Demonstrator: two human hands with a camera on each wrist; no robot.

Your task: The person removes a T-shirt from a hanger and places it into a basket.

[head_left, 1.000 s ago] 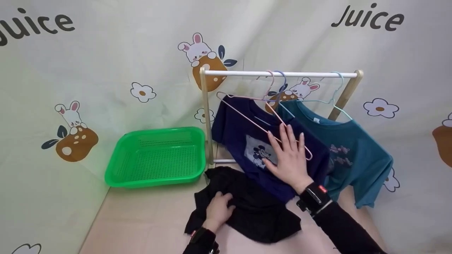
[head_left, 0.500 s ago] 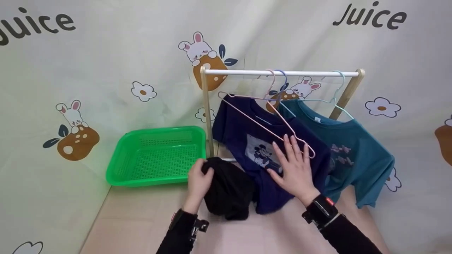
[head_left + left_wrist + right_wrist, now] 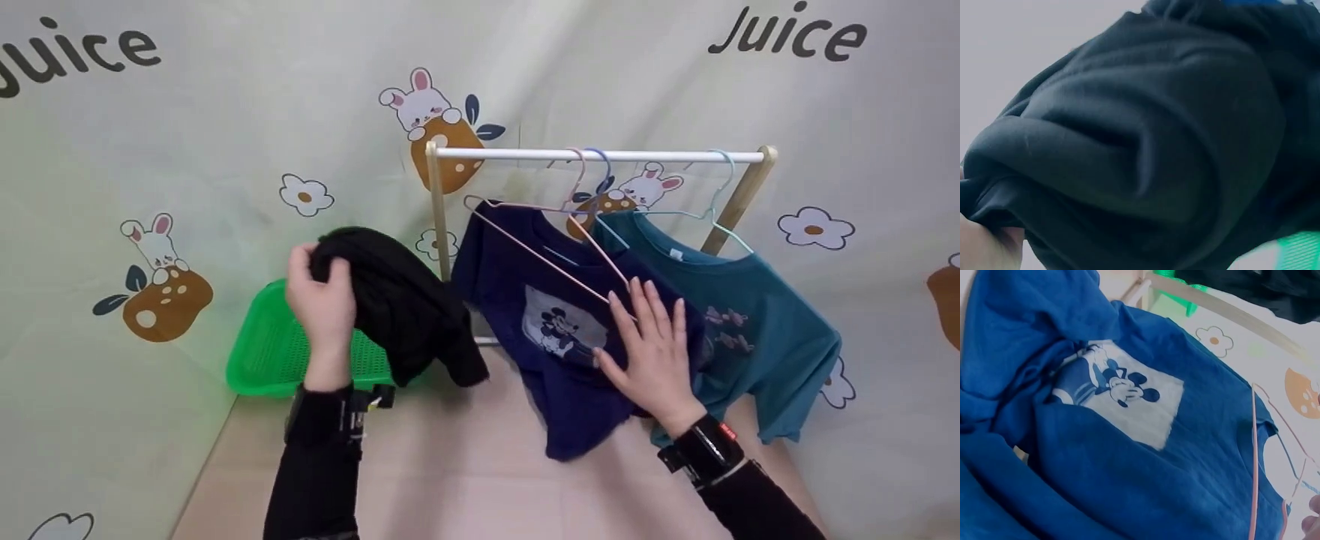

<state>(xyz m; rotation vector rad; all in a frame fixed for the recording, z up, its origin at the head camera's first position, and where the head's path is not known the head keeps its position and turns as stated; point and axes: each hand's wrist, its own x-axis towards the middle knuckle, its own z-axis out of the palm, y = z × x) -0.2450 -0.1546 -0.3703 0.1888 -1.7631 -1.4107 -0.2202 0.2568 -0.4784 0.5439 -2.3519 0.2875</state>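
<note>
My left hand [image 3: 322, 319] pinches a black garment [image 3: 401, 304] by its upper end and holds it up over the green basket [image 3: 244, 379]. Folds of this cloth fill most of the left wrist view, with a bit of the hand [image 3: 988, 247] at lower left. My right hand [image 3: 651, 360] has its fingers straight and spread against a navy shirt [image 3: 502, 270] with a mouse print [image 3: 1134, 399]. A bare pink hanger [image 3: 529, 251] hangs in front of that shirt, its right end hidden behind my right fingers. A blue hanger [image 3: 604, 169] carries the navy shirt.
A small rack with a white rail [image 3: 510, 154] and wooden posts [image 3: 437, 217] stands at the back. To the right hangs a teal shirt [image 3: 780, 315] on a light-blue hanger [image 3: 724, 180]. A printed curtain [image 3: 247, 112] surrounds the pale table [image 3: 487, 472].
My left hand has picked the black garment up off the table and carried it left and up over the basket. My right hand has slid slightly right along the navy shirt.
</note>
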